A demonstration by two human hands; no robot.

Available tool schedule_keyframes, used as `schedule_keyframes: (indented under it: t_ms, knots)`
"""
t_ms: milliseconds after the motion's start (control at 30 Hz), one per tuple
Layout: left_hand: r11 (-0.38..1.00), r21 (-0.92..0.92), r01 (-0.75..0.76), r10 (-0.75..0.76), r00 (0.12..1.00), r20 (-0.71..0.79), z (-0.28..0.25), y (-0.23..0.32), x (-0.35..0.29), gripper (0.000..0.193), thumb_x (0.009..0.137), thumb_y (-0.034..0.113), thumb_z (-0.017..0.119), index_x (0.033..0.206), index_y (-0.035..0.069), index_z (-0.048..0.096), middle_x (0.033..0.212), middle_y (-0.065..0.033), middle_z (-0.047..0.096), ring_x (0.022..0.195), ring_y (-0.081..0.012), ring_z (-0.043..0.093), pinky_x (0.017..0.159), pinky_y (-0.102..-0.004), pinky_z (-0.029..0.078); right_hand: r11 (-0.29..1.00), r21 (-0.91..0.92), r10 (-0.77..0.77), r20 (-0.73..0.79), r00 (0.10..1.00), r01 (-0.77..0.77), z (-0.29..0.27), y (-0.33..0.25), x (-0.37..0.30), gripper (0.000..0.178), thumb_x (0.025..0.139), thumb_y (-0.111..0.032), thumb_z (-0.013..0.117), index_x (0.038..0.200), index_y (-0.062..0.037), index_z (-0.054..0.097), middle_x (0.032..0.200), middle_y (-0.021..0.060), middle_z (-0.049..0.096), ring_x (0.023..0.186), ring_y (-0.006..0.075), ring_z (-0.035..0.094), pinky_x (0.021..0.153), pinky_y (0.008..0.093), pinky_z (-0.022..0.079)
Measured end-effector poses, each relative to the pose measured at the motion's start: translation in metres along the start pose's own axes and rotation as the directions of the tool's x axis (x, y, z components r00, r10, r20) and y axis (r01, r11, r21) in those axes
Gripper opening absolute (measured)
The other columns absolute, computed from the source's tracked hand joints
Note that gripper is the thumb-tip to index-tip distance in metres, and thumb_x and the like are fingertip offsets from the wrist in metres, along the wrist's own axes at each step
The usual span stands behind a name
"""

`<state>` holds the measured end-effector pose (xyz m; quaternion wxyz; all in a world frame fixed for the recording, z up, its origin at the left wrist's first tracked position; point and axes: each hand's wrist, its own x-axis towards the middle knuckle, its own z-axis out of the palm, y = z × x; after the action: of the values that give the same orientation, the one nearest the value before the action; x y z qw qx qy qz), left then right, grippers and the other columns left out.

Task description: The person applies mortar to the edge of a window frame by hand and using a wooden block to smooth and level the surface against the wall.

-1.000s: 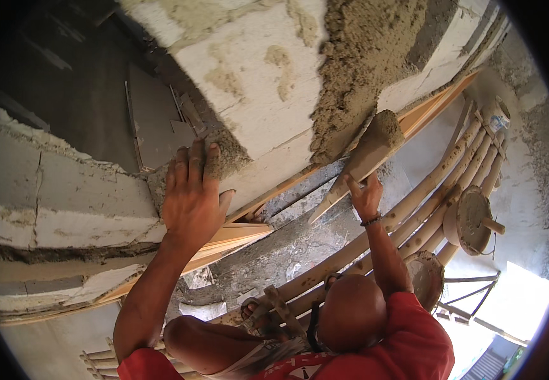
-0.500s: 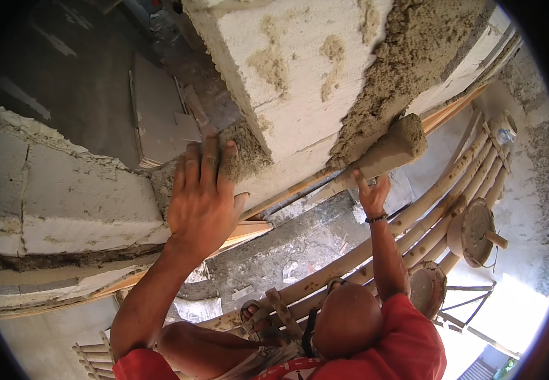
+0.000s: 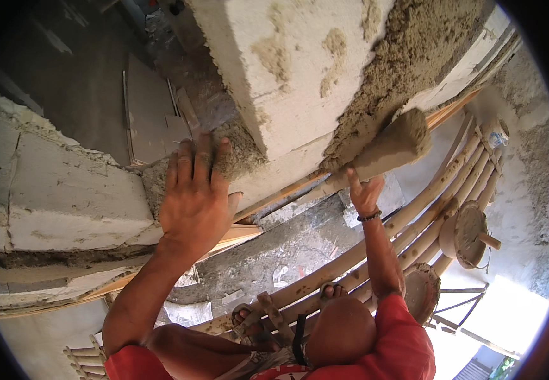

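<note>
My left hand (image 3: 195, 193) lies with its fingers stretched out on the mortar-topped ledge (image 3: 243, 152), at the foot of a pale block (image 3: 309, 69). Nothing is in that hand. My right hand (image 3: 367, 193) grips a flat, mortar-coated tool (image 3: 388, 149) from below, with the index finger pointing up along it. The tool's handle is hidden, so its exact kind cannot be made out. It rests against the lower end of a thick strip of wet mortar (image 3: 407, 63) on the block wall's face.
More pale blocks (image 3: 78, 196) form the wall at left. Bamboo poles (image 3: 325, 275) run below, under my feet. Two mortar-smeared round pans (image 3: 467, 234) sit at their right side. Timber edging (image 3: 287, 199) follows the wall's base, with rubble-strewn ground beneath it.
The view has shifted slightly, moving the wall leftward. The mortar-coated tool has moved a little up and right along the mortar strip. My left hand stays flat on the ledge.
</note>
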<state>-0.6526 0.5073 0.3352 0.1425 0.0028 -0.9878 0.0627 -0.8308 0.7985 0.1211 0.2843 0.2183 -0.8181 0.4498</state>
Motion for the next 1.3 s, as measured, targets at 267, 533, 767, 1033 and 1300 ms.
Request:
schedule_keyframes:
  t_ms: [267, 533, 767, 1033, 1300]
  knots:
    - [1.0, 0.018, -0.002, 0.002, 1.0, -0.006, -0.006, 0.001, -0.001, 0.101, 0.069, 0.026, 0.087, 0.151, 0.002, 0.034, 0.151, -0.0242, 0.041, 0.133, -0.0463, 0.043, 0.111, -0.0556, 0.037, 0.996, -0.053, -0.074, -0.132, 0.988, 0.067, 0.01, -0.009, -0.002, 0.047, 0.084, -0.033, 0.08, 0.108, 0.0028, 0.061, 0.092, 0.021, 0.068, 0.082, 0.0455, 0.065, 0.071, 0.0481, 0.051]
    - [1.0, 0.006, 0.004, -0.004, 1.0, -0.001, -0.001, -0.001, -0.002, 0.099, 0.069, 0.026, 0.087, 0.15, 0.003, 0.035, 0.151, -0.0234, 0.041, 0.134, -0.0453, 0.043, 0.112, -0.0548, 0.037, 0.998, 0.038, 0.046, -0.051, 0.998, -0.044, -0.005, -0.025, 0.01, 0.049, 0.086, -0.039, 0.077, 0.108, 0.0023, 0.062, 0.091, 0.0195, 0.068, 0.081, 0.0426, 0.066, 0.072, 0.0453, 0.052]
    - [1.0, 0.013, 0.012, -0.013, 1.0, 0.021, -0.005, 0.002, 0.0, 0.102, 0.07, 0.026, 0.087, 0.152, 0.004, 0.032, 0.151, -0.0235, 0.04, 0.134, -0.0458, 0.042, 0.112, -0.0553, 0.036, 0.997, 0.065, -0.027, -0.2, 0.979, 0.041, -0.012, -0.056, 0.045, 0.054, 0.089, -0.046, 0.074, 0.107, 0.0035, 0.061, 0.093, 0.0186, 0.066, 0.081, 0.0404, 0.065, 0.072, 0.0439, 0.051]
    - [1.0, 0.004, 0.02, -0.02, 1.0, 0.015, -0.007, 0.0, -0.001, 0.099, 0.07, 0.027, 0.086, 0.151, 0.004, 0.034, 0.151, -0.0236, 0.041, 0.134, -0.0465, 0.043, 0.112, -0.0556, 0.037, 0.998, 0.035, -0.048, -0.097, 0.994, 0.051, 0.009, -0.031, 0.001, 0.054, 0.086, -0.043, 0.077, 0.109, 0.0033, 0.062, 0.095, 0.0197, 0.067, 0.083, 0.0415, 0.064, 0.075, 0.0448, 0.052]
    - [1.0, 0.013, 0.024, -0.025, 0.999, 0.026, -0.004, 0.002, -0.001, 0.097, 0.071, 0.026, 0.086, 0.151, 0.004, 0.035, 0.15, -0.0243, 0.041, 0.135, -0.0464, 0.042, 0.113, -0.0556, 0.036, 0.989, 0.125, -0.066, -0.127, 0.99, 0.082, -0.026, -0.065, 0.058, 0.05, 0.088, -0.045, 0.076, 0.104, 0.0006, 0.063, 0.086, 0.0157, 0.066, 0.075, 0.0353, 0.065, 0.068, 0.0418, 0.051]
